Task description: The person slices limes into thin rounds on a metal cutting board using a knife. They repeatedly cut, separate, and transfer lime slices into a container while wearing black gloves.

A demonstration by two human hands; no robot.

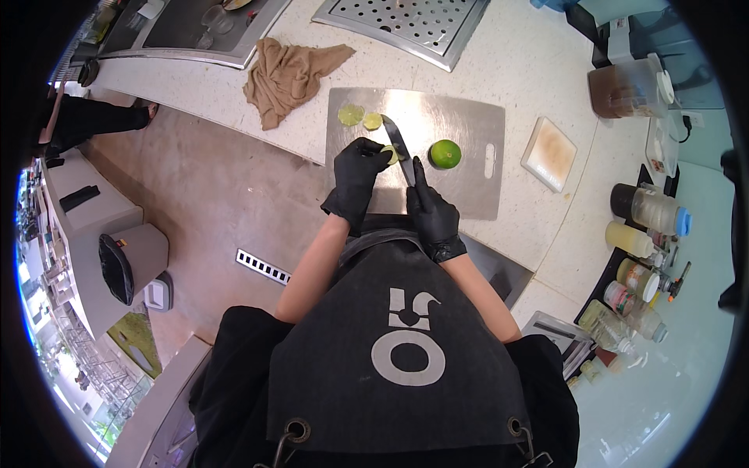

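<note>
1. A metal cutting board (472, 191) lies on a pale tabletop (530, 86), with a crumpled brown cloth (292, 74) beyond its left corner and a perforated metal tray (421, 43) farther off.
2. Right of the board sits a pale square slab (549, 154), brownish on top; past it stand a jug of brown liquid (624, 90) and a row of bottles (629, 239), clear of the cutting.
3. At left, a grey bin (148, 249) with a black liner stands near another person's dark-clad leg (101, 121).
4. Two lime slices (351, 115) rest on the board beyond the black-gloved left hand (357, 175); a green lime (445, 154) sits right of the knife (395, 139).
5. Fingers bent, the left hand has its grip closed on a lime piece (391, 156) beside the blade, fingertips partly covering it.
6. The right hand (433, 214), also gloved, wraps its grip around the knife's handle, forefinger stretched forward, blade angled away and leftward.
7. Large pale lettering marks the dark apron (335, 359); bottle labels are too small to read.
</note>
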